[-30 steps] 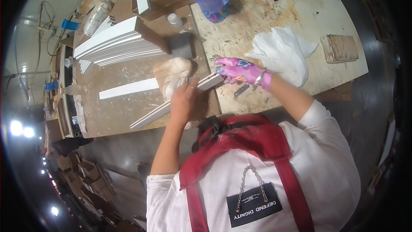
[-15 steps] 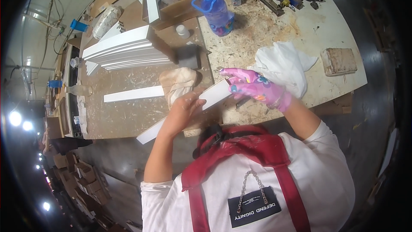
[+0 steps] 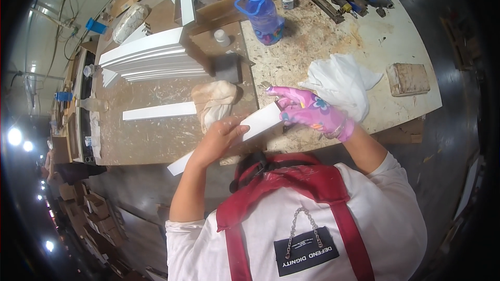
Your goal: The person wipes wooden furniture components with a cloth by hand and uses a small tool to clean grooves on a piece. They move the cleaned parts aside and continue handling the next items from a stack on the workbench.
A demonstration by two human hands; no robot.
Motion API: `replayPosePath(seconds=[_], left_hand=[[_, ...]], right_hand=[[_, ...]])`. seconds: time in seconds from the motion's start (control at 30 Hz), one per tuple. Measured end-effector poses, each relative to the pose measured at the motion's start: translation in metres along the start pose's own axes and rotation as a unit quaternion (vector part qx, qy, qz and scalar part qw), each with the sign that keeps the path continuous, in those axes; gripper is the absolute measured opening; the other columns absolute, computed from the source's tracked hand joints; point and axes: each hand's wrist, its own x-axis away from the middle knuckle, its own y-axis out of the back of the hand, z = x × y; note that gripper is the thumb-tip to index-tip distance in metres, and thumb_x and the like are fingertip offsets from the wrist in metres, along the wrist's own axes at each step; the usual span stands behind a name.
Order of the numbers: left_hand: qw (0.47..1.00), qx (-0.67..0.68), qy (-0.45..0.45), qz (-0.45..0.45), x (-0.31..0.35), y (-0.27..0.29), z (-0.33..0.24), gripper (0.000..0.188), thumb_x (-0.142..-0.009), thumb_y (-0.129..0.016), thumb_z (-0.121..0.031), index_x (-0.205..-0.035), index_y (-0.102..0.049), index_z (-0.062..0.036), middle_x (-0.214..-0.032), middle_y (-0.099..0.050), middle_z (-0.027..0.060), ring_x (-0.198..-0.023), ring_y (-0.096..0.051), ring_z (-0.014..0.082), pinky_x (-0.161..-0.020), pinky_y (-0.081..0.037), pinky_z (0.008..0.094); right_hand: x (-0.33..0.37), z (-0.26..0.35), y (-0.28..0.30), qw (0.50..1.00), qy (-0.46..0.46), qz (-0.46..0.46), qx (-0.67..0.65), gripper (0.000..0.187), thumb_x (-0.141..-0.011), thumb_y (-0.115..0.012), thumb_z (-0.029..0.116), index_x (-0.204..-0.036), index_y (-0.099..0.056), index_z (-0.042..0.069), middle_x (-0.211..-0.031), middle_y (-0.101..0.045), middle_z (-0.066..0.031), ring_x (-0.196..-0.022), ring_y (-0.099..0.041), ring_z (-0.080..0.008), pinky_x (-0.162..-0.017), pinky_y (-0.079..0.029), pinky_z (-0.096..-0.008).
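Note:
A long white board strip [image 3: 263, 122] slants across in front of me, its lower left end past the table's near edge. My bare left hand [image 3: 221, 138] wraps round the middle of it, thumb on the upper face. My right hand [image 3: 312, 113], in a pink flowered glove, is at the strip's upper right end; its thumb and curled fingers close about that end, with the index finger stretched past it. A small metal tip [image 3: 266, 85] shows by that fingertip; whether the hand holds it is unclear. Beyond my left hand lies a stained beige cloth [image 3: 213, 99] over another white strip [image 3: 159, 111].
White strips are stacked [image 3: 151, 54] at left. A blue water jug [image 3: 264, 18], a small white bottle [image 3: 222, 37] and a dark block [image 3: 227, 67] stand farther back. At right lie a white crumpled cloth [image 3: 341, 80] and a stained brick-shaped block [image 3: 408, 79]. Tools [image 3: 325, 2] lie at the far edge.
The strip has turned slightly in my hands, and the dark edge at its upper end no longer shows. Both hands stay at nearly the same places on it.

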Motion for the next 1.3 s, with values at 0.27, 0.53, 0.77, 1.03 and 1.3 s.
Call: replayPosePath(seconds=[0.27,0.53,0.77,1.03,1.3], left_hand=[[0.998,-0.011,-0.063,-0.021,0.012,0.004,0.010,0.035,-0.094,-0.060,-0.024,-0.120,-0.062,-0.0010,-0.084,-0.060,0.0151,-0.074,-0.056,0.0226,-0.072,-0.046,0.0350],[0.931,-0.248,-0.239,-0.120,0.092,0.042,-0.124,0.040,-0.078,-0.069,-0.015,-0.116,-0.064,-0.0035,-0.075,-0.056,0.0130,-0.065,-0.054,0.0303,-0.061,-0.043,0.0404],[0.882,-0.316,-0.335,-0.101,0.142,0.055,-0.180,0.057,-0.067,-0.072,-0.009,-0.123,-0.062,-0.0050,-0.082,-0.061,0.0088,-0.066,-0.057,0.0242,-0.059,-0.043,0.0357],[0.947,-0.204,-0.243,-0.055,0.068,0.061,-0.120,0.039,-0.083,-0.069,-0.015,-0.121,-0.063,-0.0066,-0.077,-0.058,0.0149,-0.071,-0.057,0.0330,-0.064,-0.046,0.0397],[0.979,-0.104,-0.170,0.050,0.044,0.048,-0.067,0.033,-0.091,-0.064,-0.015,-0.121,-0.062,-0.0002,-0.083,-0.063,0.0138,-0.073,-0.055,0.0260,-0.072,-0.047,0.0336]], right_hand=[[0.005,0.005,-0.005,0.999,0.025,0.021,-0.037,0.059,-0.092,-0.062,0.013,-0.145,-0.038,0.007,-0.110,-0.062,-0.0063,-0.089,-0.058,-0.0080,-0.075,-0.049,-0.0226],[0.024,0.000,0.014,0.992,0.059,-0.099,-0.055,0.056,-0.094,-0.058,0.019,-0.142,-0.038,0.000,-0.118,-0.061,-0.0137,-0.105,-0.063,-0.0213,-0.090,-0.051,-0.0317],[0.018,-0.010,-0.004,0.993,0.064,-0.060,-0.085,0.051,-0.095,-0.058,0.016,-0.142,-0.041,0.006,-0.117,-0.061,-0.0088,-0.100,-0.060,-0.0132,-0.085,-0.049,-0.0272],[0.031,0.015,-0.011,0.975,0.166,-0.071,-0.130,0.069,-0.087,-0.070,0.018,-0.144,-0.035,0.001,-0.134,-0.053,-0.0160,-0.116,-0.058,-0.0230,-0.093,-0.050,-0.0326],[0.026,0.036,-0.025,0.967,0.204,0.070,0.133,0.097,-0.071,-0.084,0.019,-0.149,-0.027,0.004,-0.147,-0.041,-0.0130,-0.131,-0.044,-0.0238,-0.109,-0.034,-0.0375]])
